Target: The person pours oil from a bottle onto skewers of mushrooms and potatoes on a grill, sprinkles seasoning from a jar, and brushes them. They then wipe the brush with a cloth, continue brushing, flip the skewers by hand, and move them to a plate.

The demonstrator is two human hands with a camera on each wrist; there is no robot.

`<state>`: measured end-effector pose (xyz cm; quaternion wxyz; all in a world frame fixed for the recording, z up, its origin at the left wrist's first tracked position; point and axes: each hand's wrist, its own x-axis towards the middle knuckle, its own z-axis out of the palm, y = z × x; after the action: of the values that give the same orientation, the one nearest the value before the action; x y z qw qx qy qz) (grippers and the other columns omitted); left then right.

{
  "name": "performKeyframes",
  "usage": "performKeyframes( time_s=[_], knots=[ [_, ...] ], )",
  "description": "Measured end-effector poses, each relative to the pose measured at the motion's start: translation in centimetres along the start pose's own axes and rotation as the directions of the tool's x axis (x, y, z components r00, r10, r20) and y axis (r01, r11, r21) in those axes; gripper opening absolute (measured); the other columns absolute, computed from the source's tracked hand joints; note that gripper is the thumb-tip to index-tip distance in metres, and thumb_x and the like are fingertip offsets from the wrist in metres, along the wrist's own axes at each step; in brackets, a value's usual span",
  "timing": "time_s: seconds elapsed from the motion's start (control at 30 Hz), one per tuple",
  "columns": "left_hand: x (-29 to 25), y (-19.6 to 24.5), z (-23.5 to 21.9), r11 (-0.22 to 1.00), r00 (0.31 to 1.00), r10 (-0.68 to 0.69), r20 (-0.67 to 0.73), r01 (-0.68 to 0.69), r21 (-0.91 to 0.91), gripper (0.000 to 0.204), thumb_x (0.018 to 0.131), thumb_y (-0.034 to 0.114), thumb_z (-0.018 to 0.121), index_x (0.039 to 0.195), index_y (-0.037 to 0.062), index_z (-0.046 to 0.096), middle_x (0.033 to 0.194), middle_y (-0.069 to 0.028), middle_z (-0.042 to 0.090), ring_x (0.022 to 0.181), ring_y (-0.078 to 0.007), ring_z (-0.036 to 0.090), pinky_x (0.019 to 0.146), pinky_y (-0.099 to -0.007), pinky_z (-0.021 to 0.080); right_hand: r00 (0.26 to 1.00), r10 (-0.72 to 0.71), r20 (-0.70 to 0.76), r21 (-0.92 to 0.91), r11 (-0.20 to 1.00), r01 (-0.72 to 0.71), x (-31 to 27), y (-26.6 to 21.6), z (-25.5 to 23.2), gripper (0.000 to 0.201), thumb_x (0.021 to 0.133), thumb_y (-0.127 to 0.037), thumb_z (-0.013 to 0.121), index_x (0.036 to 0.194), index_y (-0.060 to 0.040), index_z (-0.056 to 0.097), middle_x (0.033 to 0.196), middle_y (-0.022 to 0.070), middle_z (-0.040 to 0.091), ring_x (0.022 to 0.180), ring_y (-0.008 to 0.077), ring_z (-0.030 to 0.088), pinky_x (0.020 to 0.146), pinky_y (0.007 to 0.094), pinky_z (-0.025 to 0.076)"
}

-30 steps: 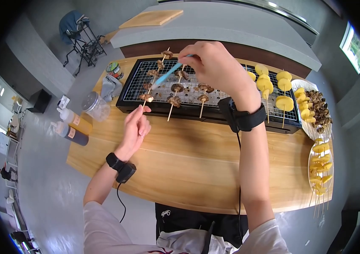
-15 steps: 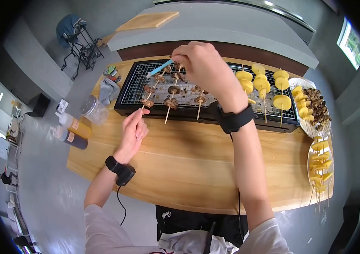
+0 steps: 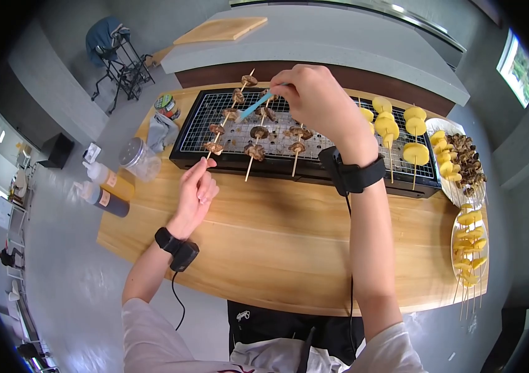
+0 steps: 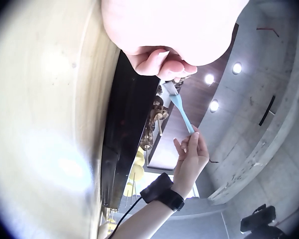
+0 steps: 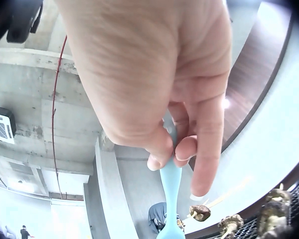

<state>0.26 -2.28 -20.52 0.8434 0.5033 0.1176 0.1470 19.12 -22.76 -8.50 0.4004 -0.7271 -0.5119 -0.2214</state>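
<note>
Lowered brush (image 3: 253, 107) in right grip (image 3: 314, 99); left grip (image 3: 197, 189) seemingly pinches skewer (image 3: 213, 148).

The grill (image 3: 302, 133) sits at the back of the desk (image 3: 277, 236). Mushroom skewers (image 3: 255, 133) lie on its left half, potato skewers (image 3: 401, 133) on its right. 2 plates (image 3: 473, 248) stand right of it, 2 bottles (image 3: 106, 189) left.

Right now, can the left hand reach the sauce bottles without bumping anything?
Probably yes. The left hand pinches a skewer end at the grill's front edge, and bare table lies between it and the sauce bottles; it must let go first.
</note>
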Motion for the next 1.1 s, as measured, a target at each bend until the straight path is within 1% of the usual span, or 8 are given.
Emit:
performKeyframes(
  time_s=[0.2, 0.33, 0.4, 0.53, 0.57, 0.67, 0.93, 1.1],
  knots=[
    [0.0, 0.1, 0.0, 0.999, 1.0, 0.009, 0.019, -0.008, -0.049, 0.024, 0.103, 0.025, 0.047, 0.102, 0.003, 0.055, 0.046, 0.0067, 0.027, 0.038, -0.0045, 0.023, 0.042, -0.0223, 0.019, 0.998, 0.035, 0.054, -0.008, 0.999, -0.035, -0.3, 0.6, 0.9, 0.013, 0.082, -0.006, 0.063, 0.09, -0.0014, 0.073, 0.084, 0.0209, 0.067, 0.081, 0.0376, 0.065, 0.077, 0.0418, 0.054],
    [-0.1, 0.2, 0.0, 0.999, 1.0, 0.006, 0.014, -0.005, -0.049, 0.024, 0.103, 0.025, 0.047, 0.102, 0.0031, 0.056, 0.047, 0.0067, 0.026, 0.038, -0.0044, 0.023, 0.042, -0.0222, 0.019, 0.999, 0.029, 0.027, -0.017, 0.999, -0.029, 0.1, 0.0, -0.7, 0.013, 0.083, -0.007, 0.063, 0.09, -0.0014, 0.073, 0.083, 0.0208, 0.067, 0.079, 0.0378, 0.065, 0.075, 0.0424, 0.054],
    [-0.1, 0.2, 0.1, 0.998, 1.0, -0.002, 0.013, 0.002, -0.061, 0.023, 0.103, 0.025, 0.047, 0.102, 0.0031, 0.056, 0.047, 0.0066, 0.026, 0.039, -0.0044, 0.023, 0.042, -0.0222, 0.019, 0.992, 0.128, 0.016, -0.017, 0.992, -0.127, 0.3, -1.2, -2.0, 0.013, 0.083, -0.009, 0.062, 0.089, -0.0012, 0.072, 0.082, 0.0207, 0.067, 0.076, 0.038, 0.065, 0.073, 0.0424, 0.053],
    [-0.1, 0.1, 0.1, 0.998, 1.0, -0.005, 0.016, 0.006, -0.064, 0.023, 0.103, 0.024, 0.047, 0.102, 0.0032, 0.056, 0.047, 0.0066, 0.027, 0.039, -0.0044, 0.023, 0.042, -0.0221, 0.019, 0.989, -0.054, -0.138, 0.084, 0.994, 0.066, 0.6, -1.1, -1.1, 0.012, 0.084, -0.008, 0.063, 0.088, -0.001, 0.072, 0.078, 0.0209, 0.066, 0.074, 0.0383, 0.064, 0.072, 0.0418, 0.053],
    [0.0, 0.0, -0.1, 0.997, 1.0, -0.006, 0.019, 0.007, -0.072, 0.023, 0.103, 0.024, 0.046, 0.102, 0.0033, 0.056, 0.047, 0.0065, 0.027, 0.039, -0.0045, 0.023, 0.042, -0.022, 0.02, 0.988, -0.051, -0.144, 0.082, 0.995, 0.064, 0.5, -0.9, -0.6, 0.012, 0.084, -0.008, 0.063, 0.088, -0.001, 0.072, 0.078, 0.0209, 0.066, 0.074, 0.0383, 0.064, 0.072, 0.0418, 0.053],
    [0.0, 0.2, -0.2, 0.996, 1.0, -0.014, 0.025, 0.016, -0.09, 0.024, 0.104, 0.026, 0.046, 0.102, 0.0037, 0.055, 0.047, 0.0063, 0.027, 0.039, -0.005, 0.024, 0.042, -0.0224, 0.02, 0.992, -0.079, -0.101, 0.053, 0.995, 0.085, 0.3, -0.6, 0.1, 0.011, 0.083, -0.007, 0.063, 0.087, -0.0007, 0.072, 0.079, 0.0211, 0.066, 0.075, 0.0381, 0.064, 0.072, 0.0418, 0.053],
    [0.0, 0.3, -0.1, 0.993, 0.999, -0.004, 0.052, 0.01, -0.115, 0.025, 0.104, 0.028, 0.044, 0.101, 0.0052, 0.054, 0.047, 0.0059, 0.028, 0.04, -0.0058, 0.025, 0.044, -0.023, 0.02, 1.0, 0.014, 0.011, 0.004, 1.0, -0.014, -0.1, -0.1, -0.3, 0.011, 0.082, -0.006, 0.065, 0.088, -0.0019, 0.073, 0.081, 0.0209, 0.067, 0.079, 0.0383, 0.064, 0.074, 0.0414, 0.054],
    [0.0, 0.2, -0.2, 0.995, 0.998, -0.002, 0.056, 0.008, -0.097, 0.024, 0.104, 0.027, 0.043, 0.1, 0.0056, 0.054, 0.046, 0.0063, 0.028, 0.04, -0.0054, 0.025, 0.043, -0.0226, 0.02, 1.0, -0.003, -0.018, 0.023, 1.0, 0.003, 0.1, 0.0, 0.1, 0.011, 0.082, -0.008, 0.065, 0.087, -0.0016, 0.073, 0.08, 0.021, 0.067, 0.078, 0.0384, 0.064, 0.073, 0.0422, 0.054]
  ],
)
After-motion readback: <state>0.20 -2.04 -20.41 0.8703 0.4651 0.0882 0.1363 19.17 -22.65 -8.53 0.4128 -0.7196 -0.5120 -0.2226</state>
